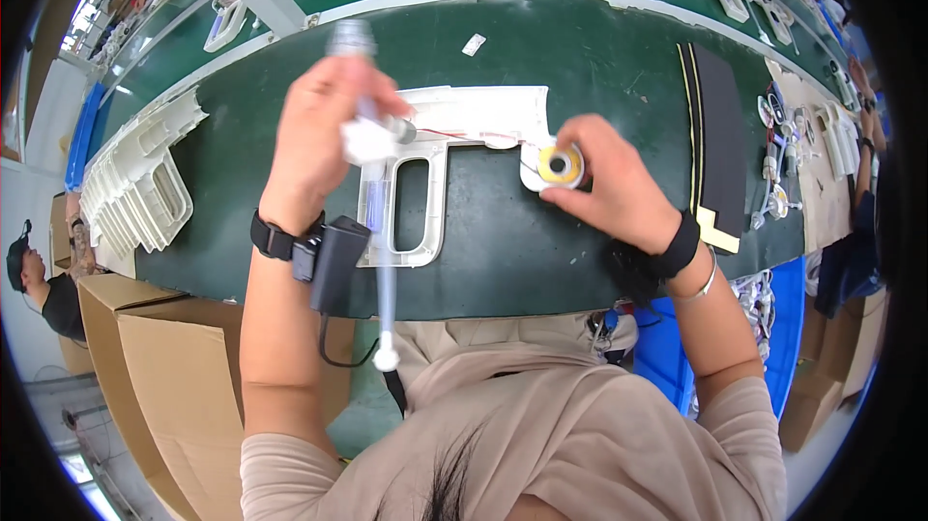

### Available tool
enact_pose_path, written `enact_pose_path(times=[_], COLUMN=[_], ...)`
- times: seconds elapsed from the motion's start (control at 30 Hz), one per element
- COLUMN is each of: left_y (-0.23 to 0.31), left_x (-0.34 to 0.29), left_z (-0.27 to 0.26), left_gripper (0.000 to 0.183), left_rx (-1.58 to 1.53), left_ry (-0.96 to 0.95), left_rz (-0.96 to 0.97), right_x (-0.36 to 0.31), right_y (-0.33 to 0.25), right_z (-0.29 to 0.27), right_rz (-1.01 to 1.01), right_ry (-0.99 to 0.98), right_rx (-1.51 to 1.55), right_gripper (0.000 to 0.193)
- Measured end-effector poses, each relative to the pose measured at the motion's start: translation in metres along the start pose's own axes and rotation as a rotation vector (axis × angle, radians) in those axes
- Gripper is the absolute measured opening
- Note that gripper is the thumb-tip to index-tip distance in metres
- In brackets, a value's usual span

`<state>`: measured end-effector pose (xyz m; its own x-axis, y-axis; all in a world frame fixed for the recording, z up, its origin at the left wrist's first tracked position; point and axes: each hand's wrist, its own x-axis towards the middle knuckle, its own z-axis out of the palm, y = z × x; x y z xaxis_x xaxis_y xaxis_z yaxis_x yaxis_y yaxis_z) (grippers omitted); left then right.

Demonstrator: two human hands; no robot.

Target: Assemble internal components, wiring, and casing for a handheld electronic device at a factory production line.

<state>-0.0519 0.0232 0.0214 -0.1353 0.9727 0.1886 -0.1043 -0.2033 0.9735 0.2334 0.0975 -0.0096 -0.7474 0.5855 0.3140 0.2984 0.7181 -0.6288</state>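
Note:
My left hand (324, 120) is closed around a white plastic part (372, 141) with a long translucent tube (386, 289), which hangs down past the table's near edge; the hand's upper part is slightly blurred. Between the thumb and fingers of my right hand (619, 183) is a white round part with a yellow ring (559, 165) and a dark centre hole. A thin red wire (440, 133) runs between the two held parts. Beneath them, a white plastic housing half (483, 107) with a looped handle lies on the green table (512, 250).
Nested white housing shells (145, 183) stand at the left. A dark foam strip (720, 134) with yellow edges lies on the right, beyond it small assemblies (778, 154). A small white piece (474, 44) sits at the back. Cardboard boxes (184, 376) and a blue bin (667, 347) flank me.

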Motion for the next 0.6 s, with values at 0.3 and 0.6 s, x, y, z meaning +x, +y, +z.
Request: enact_pose_path(times=[0.3, 0.6], left_y=[0.004, 0.002], left_x=[0.003, 0.015], left_z=[0.072, 0.072], left_gripper=[0.018, 0.016], left_rx=[1.152, 1.119], left_ry=[-0.371, -0.459], left_rz=[0.137, 0.066], right_x=[0.033, 0.035], right_y=[-0.015, -0.020], right_z=[0.001, 0.029], right_rz=[0.091, -0.001], right_ry=[0.213, 0.343], right_rx=[0.471, 0.083], right_gripper=[0.049, 0.034])
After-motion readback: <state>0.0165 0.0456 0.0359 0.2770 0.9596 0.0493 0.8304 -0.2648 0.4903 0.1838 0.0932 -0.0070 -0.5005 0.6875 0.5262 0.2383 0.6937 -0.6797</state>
